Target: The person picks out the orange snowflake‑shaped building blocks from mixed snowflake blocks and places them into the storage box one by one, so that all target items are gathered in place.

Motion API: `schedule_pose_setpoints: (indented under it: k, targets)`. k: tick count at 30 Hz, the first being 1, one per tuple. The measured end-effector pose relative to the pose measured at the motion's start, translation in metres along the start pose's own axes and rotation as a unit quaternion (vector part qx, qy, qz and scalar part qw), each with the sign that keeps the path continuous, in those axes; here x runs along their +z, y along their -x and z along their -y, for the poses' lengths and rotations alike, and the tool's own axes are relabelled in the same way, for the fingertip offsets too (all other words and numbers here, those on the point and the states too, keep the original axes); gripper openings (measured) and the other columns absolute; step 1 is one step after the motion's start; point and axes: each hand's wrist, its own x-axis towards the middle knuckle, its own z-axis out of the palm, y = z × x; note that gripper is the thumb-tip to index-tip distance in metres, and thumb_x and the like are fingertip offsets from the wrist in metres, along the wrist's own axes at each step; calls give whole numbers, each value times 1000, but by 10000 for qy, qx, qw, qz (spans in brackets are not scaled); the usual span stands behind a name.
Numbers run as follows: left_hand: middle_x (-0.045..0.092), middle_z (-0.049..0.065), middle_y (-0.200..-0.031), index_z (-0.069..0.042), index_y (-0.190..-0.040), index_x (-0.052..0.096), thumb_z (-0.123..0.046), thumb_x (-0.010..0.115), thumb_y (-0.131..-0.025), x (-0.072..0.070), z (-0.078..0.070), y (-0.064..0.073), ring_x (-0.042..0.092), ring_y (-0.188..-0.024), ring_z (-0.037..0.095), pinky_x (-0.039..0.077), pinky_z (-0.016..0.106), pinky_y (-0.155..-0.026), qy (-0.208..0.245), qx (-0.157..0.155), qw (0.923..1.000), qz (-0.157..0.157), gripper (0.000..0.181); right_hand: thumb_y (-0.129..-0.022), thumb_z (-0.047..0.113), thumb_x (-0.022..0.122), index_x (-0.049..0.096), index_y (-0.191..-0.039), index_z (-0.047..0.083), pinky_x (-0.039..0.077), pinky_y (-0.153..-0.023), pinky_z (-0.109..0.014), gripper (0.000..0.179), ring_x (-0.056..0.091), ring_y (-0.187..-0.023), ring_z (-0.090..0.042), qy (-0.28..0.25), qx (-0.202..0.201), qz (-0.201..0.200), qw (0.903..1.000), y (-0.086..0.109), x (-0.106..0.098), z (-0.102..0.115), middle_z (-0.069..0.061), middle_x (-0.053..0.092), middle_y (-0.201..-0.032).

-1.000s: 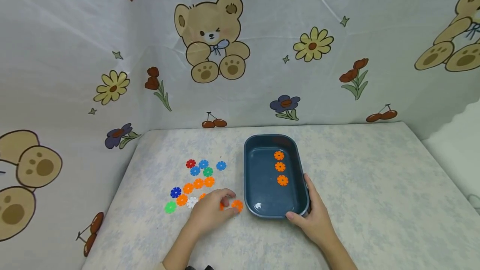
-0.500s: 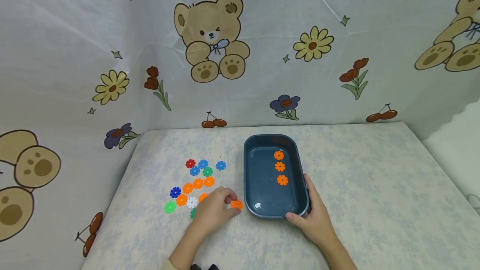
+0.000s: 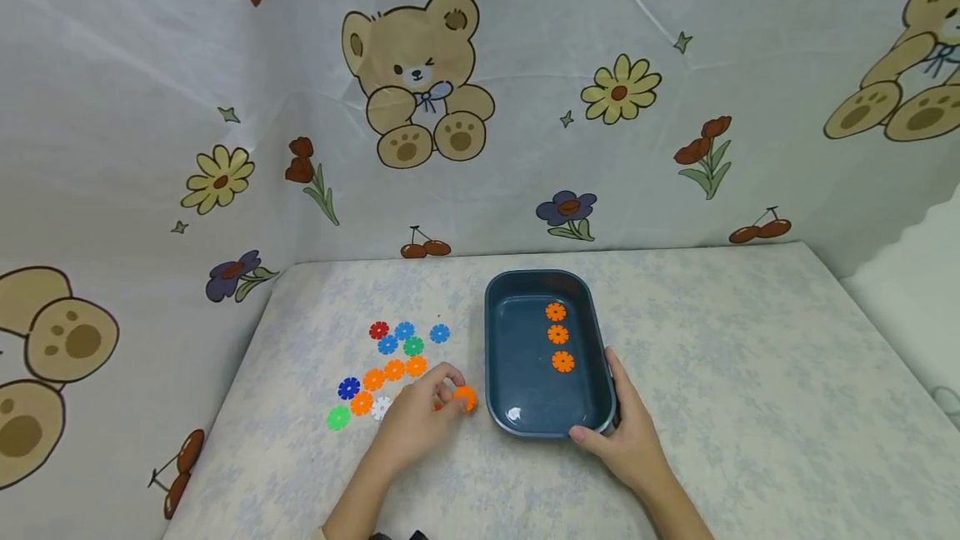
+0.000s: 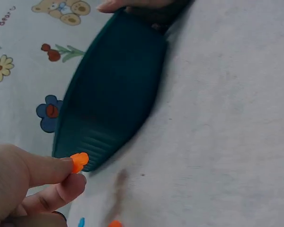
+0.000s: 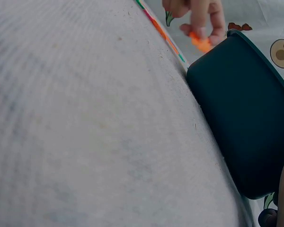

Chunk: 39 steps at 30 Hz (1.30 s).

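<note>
My left hand point(image 3: 420, 421) pinches an orange notched disc point(image 4: 79, 162) between thumb and fingertip, just left of the dark blue tray point(image 3: 498, 390). In the right wrist view the orange disc shows above the table, close to the tray's near rim. My right hand point(image 3: 626, 432) grips the tray's front right corner, thumb over the rim and fingers along the outer side. Inside the tray, three orange discs point(image 3: 557, 334) lie in a column toward the right wall.
Several loose discs are spread on the table left of the tray: orange ones point(image 3: 394, 370), a red one point(image 3: 378, 330), a dark blue one point(image 3: 349, 388), a light green one point(image 3: 339, 417) and a white one point(image 3: 381, 408). Behind the table hangs a printed bear curtain point(image 3: 525, 40).
The orange disc beside the tray has been picked up off the table by my left hand and raised slightly. My right hand and the tray keep their places.
</note>
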Motion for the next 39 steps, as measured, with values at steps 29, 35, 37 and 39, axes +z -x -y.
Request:
schedule_pose_setpoints:
  k: [29,35,37,39]
  targets:
    - [58,-12,-60,-21,-101,64,-28,75,-89,71,-99,-49,52,-50,6,40,25,-48,-1047,705,9911,419,17,-67,2,87,12,-160,15,46,-94,-11,121,55,-122,-6,-967,-290,236,9946,0,-3,-3,-21,46,-146]
    - [56,-11,-61,-21,-94,64,-32,80,-84,87,-95,-57,50,-51,6,38,25,-47,-1560,701,9850,238,22,-67,-1,87,11,-160,15,47,-95,-11,121,54,-124,-6,-1060,-342,275,9934,0,-3,-3,-23,44,-147]
    - [57,-10,-64,-22,-92,64,-33,81,-82,90,-93,-59,50,-53,8,38,26,-48,-1719,702,9824,223,23,-67,0,87,11,-160,16,46,-95,-11,122,54,-123,-6,-1034,-349,278,9936,1,-3,-3,-23,44,-147]
    - [59,-9,-68,-22,-89,63,-34,82,-81,93,-92,-60,50,-55,9,38,26,-49,-1859,701,9798,227,24,-66,0,87,11,-160,17,46,-95,-11,122,54,-124,-6,-1039,-367,285,9935,1,-3,-3,-23,45,-147]
